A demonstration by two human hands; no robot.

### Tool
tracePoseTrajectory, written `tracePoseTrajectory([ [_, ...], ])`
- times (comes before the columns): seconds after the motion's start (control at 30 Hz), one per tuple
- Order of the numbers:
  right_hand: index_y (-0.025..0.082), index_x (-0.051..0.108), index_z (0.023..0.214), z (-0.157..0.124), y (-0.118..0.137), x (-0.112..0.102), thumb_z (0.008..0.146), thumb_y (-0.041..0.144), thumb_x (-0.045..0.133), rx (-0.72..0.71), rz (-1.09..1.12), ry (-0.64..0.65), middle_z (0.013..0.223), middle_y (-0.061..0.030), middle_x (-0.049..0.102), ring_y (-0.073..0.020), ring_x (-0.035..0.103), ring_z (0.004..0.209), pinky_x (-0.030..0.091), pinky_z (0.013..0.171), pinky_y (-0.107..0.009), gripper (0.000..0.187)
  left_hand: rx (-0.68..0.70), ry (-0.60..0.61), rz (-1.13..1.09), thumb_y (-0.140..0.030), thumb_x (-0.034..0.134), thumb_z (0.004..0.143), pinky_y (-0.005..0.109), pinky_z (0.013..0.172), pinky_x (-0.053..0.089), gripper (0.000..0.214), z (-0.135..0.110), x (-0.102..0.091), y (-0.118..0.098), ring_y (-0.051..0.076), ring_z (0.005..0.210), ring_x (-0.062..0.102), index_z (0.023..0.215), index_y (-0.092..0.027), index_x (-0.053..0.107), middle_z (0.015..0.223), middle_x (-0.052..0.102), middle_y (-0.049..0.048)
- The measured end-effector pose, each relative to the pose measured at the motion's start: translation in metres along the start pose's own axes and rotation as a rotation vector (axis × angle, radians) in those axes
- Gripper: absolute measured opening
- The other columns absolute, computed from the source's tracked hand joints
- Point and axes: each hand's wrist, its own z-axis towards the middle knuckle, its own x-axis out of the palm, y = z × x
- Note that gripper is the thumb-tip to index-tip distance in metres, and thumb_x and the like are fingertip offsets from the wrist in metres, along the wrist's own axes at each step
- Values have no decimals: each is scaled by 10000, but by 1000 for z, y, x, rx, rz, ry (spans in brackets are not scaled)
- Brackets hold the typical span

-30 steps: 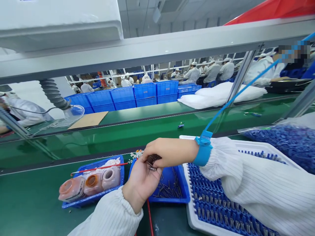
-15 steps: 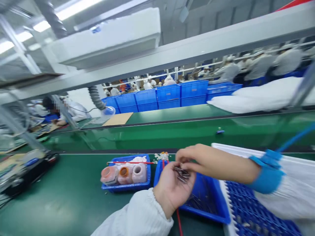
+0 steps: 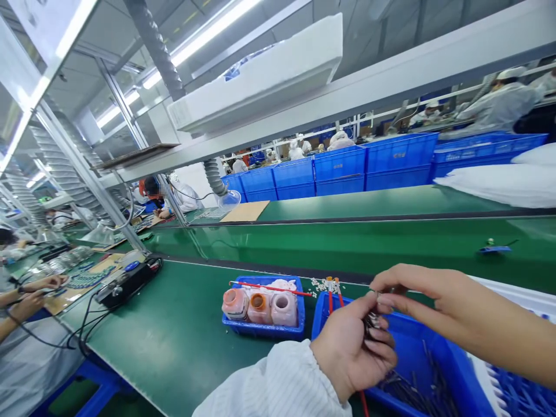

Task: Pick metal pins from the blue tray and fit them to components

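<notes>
A: left hand (image 3: 351,356) is cupped shut round a bunch of small metal pins (image 3: 372,323) over the blue bin (image 3: 412,353) at the worktop's near edge, right hand (image 3: 417,298) pinching one.

B: yeah, bin's cut off bottom right. View swung left; bottle tray (image 3: 263,324) has bare green beside it.

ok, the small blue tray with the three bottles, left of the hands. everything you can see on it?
The small blue tray is a shallow, plastic-looking open bin with low walls, sitting flat on the green bench top. Three stubby bottles fill it in a row: two orange-tinted, one pinkish with an open mouth. A thin red stick rests across its far rim. The larger blue bin stands close on its right. Neither hand touches it.
</notes>
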Motion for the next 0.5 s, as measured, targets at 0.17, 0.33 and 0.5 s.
tracePoseTrajectory([
  [0.17,238,651,833,-3,12,-6,815,400,552,194,184,-75,815,-20,641,-225,601,724,474,625,-305,190,239,4,161,-227,703,758,61,254,154,403,-9,0,0,-1,261,311,435,-80,514,316,397,-48],
  [0.33,200,618,872,-4,23,-4,820,385,546,270,347,-84,834,-13,630,-175,587,766,470,670,-255,206,243,63,148,-216,790,664,54,280,183,293,-19,4,-5,-14,308,349,543,-60,574,423,503,-27],
  [0.5,181,593,877,-9,25,-1,825,371,540,265,412,-117,835,-19,622,-165,588,782,478,669,-247,203,44,11,25,-247,507,908,61,274,193,351,-22,11,-8,-26,296,347,600,-80,520,477,450,-51],
])
